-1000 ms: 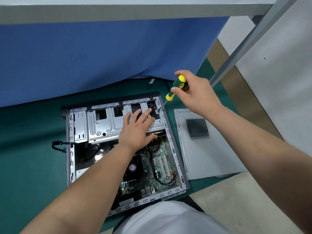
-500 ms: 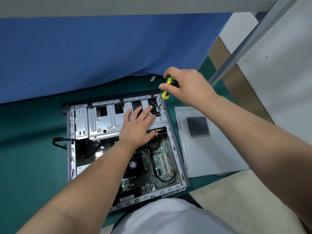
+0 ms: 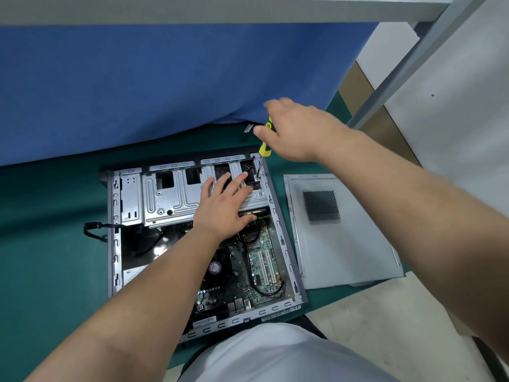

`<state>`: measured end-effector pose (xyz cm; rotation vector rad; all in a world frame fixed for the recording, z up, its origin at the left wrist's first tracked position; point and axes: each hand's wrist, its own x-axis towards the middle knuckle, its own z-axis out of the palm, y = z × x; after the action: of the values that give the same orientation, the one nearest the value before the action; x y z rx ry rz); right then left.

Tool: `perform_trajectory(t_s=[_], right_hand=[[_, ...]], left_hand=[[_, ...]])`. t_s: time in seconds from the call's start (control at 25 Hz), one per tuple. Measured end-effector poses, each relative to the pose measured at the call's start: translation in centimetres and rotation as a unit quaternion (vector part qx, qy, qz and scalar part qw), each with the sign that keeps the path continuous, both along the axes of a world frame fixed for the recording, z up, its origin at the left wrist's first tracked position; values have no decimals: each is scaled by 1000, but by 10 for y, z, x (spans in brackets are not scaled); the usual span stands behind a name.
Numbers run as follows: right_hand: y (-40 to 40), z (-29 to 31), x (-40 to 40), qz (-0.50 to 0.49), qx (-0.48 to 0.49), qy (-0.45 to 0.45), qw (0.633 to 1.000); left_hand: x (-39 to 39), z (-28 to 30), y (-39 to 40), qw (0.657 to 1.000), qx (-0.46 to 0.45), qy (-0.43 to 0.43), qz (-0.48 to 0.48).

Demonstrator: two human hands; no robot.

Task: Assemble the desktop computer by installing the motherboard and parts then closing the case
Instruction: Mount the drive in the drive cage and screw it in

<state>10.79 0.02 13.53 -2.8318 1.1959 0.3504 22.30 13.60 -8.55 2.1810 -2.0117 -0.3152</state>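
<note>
An open desktop case lies flat on a green mat, its green motherboard fitted in the near half. A silver drive cage spans the far half. My left hand presses flat on the cage's right part, fingers spread. My right hand grips a yellow and black screwdriver from above. The shaft stands nearly upright, with its tip at the cage's far right corner by the case wall. The handle's top is hidden in my palm.
The grey side panel with a mesh vent lies on the mat right of the case. A black cable sticks out at the case's left. A blue cloth hangs behind, and a small metal part lies near its hem.
My right hand has moved up over the screwdriver handle and tipped the tool from a slant to nearly upright. The left hand has stayed on the cage.
</note>
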Motion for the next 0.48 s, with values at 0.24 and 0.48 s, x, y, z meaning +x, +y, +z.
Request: perform_trajectory(t_s=[0.24, 0.48], right_hand=[[7, 3, 8, 4, -55, 2, 998], [-1, 7, 2, 33, 59, 19, 998]], left_hand=[[0, 1, 0, 1000, -1, 0, 1], [0, 1, 0, 1000, -2, 2, 0]])
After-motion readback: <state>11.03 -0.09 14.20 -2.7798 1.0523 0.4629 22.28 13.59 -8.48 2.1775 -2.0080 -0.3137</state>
